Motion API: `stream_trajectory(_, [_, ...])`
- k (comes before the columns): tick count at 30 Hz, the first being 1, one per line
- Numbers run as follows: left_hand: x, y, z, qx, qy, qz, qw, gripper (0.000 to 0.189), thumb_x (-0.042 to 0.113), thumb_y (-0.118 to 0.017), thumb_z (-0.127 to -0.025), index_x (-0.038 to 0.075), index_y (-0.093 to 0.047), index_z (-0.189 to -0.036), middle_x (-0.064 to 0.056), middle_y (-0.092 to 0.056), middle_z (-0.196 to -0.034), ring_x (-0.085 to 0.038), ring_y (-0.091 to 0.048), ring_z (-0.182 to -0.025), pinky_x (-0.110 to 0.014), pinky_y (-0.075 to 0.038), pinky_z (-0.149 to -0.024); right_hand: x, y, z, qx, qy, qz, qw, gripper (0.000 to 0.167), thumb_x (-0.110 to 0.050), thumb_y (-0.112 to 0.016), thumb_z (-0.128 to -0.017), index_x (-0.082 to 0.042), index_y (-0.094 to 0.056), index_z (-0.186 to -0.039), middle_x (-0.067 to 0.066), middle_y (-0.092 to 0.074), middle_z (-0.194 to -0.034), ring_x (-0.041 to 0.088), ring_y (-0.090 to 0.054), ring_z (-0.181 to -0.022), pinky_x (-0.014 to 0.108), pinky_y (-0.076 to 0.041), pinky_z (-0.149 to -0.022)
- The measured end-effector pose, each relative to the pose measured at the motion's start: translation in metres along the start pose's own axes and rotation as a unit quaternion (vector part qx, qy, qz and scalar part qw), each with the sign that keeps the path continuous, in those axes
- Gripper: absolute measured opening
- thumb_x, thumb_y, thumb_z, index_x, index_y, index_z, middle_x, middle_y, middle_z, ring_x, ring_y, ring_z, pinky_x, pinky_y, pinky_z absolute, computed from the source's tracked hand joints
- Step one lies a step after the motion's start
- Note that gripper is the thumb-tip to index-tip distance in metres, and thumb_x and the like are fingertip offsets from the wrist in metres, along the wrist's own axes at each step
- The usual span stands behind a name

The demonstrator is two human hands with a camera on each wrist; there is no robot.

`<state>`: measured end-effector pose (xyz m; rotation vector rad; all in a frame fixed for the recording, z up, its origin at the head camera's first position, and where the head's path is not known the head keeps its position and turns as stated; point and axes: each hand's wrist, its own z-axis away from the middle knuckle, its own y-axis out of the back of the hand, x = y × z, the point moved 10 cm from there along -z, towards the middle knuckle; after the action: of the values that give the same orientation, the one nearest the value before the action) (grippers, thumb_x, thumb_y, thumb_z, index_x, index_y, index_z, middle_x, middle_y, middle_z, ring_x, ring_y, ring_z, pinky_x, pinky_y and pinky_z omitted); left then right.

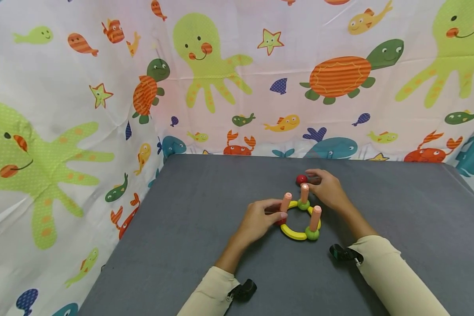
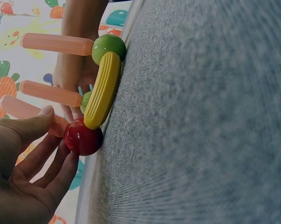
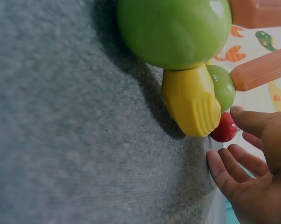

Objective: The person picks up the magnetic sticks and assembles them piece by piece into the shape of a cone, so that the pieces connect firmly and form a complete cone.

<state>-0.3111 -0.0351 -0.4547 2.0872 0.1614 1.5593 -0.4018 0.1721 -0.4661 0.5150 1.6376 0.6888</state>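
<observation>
A ring of yellow curved pieces (image 1: pixel 293 233) joined by balls lies on the table, with peach-coloured sticks standing up from it. My left hand (image 1: pixel 257 220) is at its left side, thumb and fingers pinching one stick (image 2: pixel 21 108) just above a glossy red ball (image 2: pixel 84 136). Two green balls (image 1: pixel 312 233) carry the other sticks, one at the near right (image 1: pixel 315 218) and one at the back. Behind the ring sits a loose red ball (image 1: pixel 301 179). My right hand (image 1: pixel 327 188) is beside that ball, its thumb and fingers spread apart in the right wrist view.
The grey cloth-covered table (image 1: pixel 189 228) spreads around the ring. A curtain (image 1: pixel 229 39) printed with sea animals hangs along the back and left edges. Dark wrist cameras (image 1: pixel 243 290) stick out from both sleeves.
</observation>
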Motion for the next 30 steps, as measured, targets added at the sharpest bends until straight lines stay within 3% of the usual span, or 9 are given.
stream_trajectory(18, [-0.003,-0.002,0.001,-0.005,0.015,0.001,0.9999,0.032,0.021,-0.079,-0.098,0.015,-0.076,-0.130,0.002,-0.078,-0.119,-0.008,-0.071,-0.108,-0.026,-0.057,-0.096,-0.001,-0.012,-0.011,-0.031,-0.002,0.021,0.9993,0.047,-0.013,-0.070,-0.103,-0.005,-0.061,-0.148,0.028,-0.056,-0.147,0.047,-0.060,-0.129,0.062,-0.050,-0.107])
stream_trajectory(30, [-0.003,-0.001,0.000,-0.002,0.012,0.001,0.9999,0.032,0.021,-0.079,-0.098,0.013,-0.076,-0.128,0.001,-0.078,-0.119,-0.007,-0.071,-0.107,-0.026,-0.056,-0.096,-0.004,-0.013,-0.007,-0.014,0.004,0.024,0.9996,0.042,-0.012,-0.066,-0.104,0.001,-0.061,-0.144,0.028,-0.066,-0.134,0.044,-0.064,-0.120,0.060,-0.052,-0.104])
